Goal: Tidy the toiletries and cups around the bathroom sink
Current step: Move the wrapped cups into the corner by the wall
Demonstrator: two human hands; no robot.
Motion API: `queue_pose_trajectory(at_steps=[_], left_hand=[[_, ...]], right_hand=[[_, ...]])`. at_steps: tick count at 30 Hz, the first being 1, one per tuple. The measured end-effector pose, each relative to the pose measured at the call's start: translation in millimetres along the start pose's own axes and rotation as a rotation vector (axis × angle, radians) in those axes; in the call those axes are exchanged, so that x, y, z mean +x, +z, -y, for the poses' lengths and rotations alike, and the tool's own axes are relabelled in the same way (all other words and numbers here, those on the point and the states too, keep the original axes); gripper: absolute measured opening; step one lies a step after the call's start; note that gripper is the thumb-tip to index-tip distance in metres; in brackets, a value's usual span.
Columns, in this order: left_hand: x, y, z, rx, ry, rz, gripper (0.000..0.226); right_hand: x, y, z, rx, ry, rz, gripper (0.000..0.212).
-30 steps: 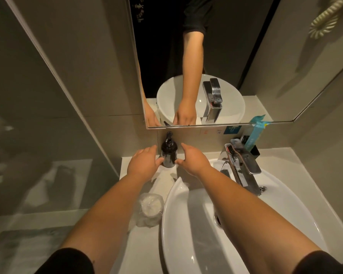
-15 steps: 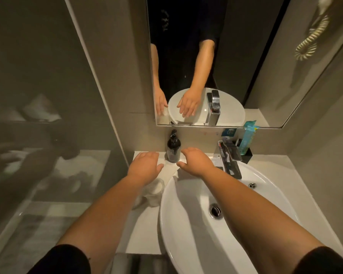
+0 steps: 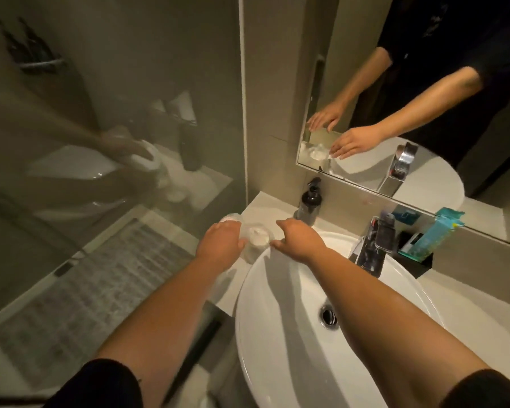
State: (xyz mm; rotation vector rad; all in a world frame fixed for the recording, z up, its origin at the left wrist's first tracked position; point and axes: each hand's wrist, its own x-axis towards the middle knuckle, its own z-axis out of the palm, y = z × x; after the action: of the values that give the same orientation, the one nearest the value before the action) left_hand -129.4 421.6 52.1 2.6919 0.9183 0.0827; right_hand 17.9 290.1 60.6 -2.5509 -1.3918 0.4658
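Head view: left hand [image 3: 220, 242] and right hand [image 3: 299, 238], both loosely open, flank a plastic-wrapped cup [image 3: 258, 241] standing near the surface's [image 3: 273, 207] back-left corner, just beside the sink [image 3: 280, 348] rim; whether either hand grips it cannot be told. A second wrapped cup [image 3: 230, 218] sits at the left edge. Judged risk: slippery wrap, or a nudge off that edge

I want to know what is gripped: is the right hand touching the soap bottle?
Apart. The head view shows bare counter between the right hand and the soap bottle behind it.
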Motion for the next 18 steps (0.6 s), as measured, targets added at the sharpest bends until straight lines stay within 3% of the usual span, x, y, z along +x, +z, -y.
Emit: queue_pose_trajectory(at_steps=[6, 11, 16, 18], left_hand=[[-6, 23, 5, -0.061, -0.074, 0.034, 0.023], [4, 60, -4, -0.159, -0.112, 0.055, 0.032], [13, 86, -4, -0.213, -0.123, 0.065, 0.028], [20, 91, 0, -0.222, -0.138, 0.062, 0.027]], right_hand=[[21, 19, 10, -0.001, -0.027, 0.064, 0.048], [40, 38, 2, 0.003, 0.003, 0.135, 0.064], [53, 47, 2, 0.043, 0.011, 0.187, 0.047], [58, 50, 2, 0.063, 0.028, 0.198, 0.05]])
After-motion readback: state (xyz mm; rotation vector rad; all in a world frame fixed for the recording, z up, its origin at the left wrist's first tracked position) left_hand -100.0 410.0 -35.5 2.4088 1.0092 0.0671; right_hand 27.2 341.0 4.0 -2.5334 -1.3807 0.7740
